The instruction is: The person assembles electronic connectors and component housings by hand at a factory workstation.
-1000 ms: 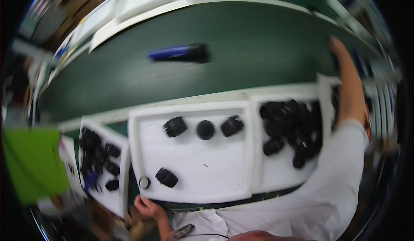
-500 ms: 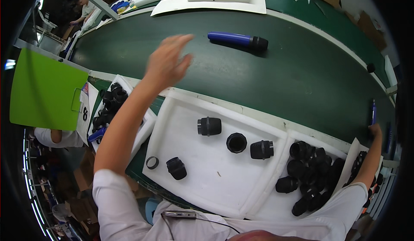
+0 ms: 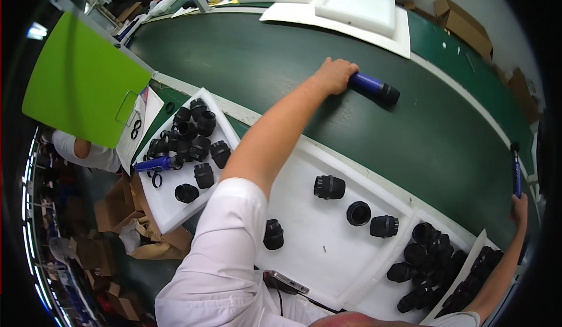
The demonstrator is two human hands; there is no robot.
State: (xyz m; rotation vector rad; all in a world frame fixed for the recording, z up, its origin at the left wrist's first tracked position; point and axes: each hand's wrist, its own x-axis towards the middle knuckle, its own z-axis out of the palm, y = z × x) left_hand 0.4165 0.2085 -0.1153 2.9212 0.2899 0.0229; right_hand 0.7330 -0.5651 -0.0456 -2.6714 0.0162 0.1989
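Observation:
Over the green work surface (image 3: pixel 234 52), my left hand (image 3: pixel 336 75) is closed around the tail end of a blue microphone (image 3: pixel 374 87) with a black head. The microphone lies slantwise, its head pointing right. At the far right, my right hand (image 3: pixel 518 207) grips the lower end of a second blue microphone (image 3: pixel 517 172), whose black head points up and away. The fingers of this hand are partly hidden. In front of my body, a white foam tray (image 3: pixel 298 262) holds several black microphone heads (image 3: pixel 329 187), spread apart.
On the left, another foam tray (image 3: pixel 167 210) carries black heads and a blue handle (image 3: pixel 153 164). A green panel (image 3: pixel 82 75) stands beyond it. More black heads (image 3: pixel 430 257) are heaped at the right. White foam trays (image 3: pixel 357 5) lie along the back. A cardboard box (image 3: pixel 462 25) sits behind.
My left hand has moved right and closed on the microphone lying on the surface. My right hand still holds the other microphone. The whole view has shifted, showing more of the left tray.

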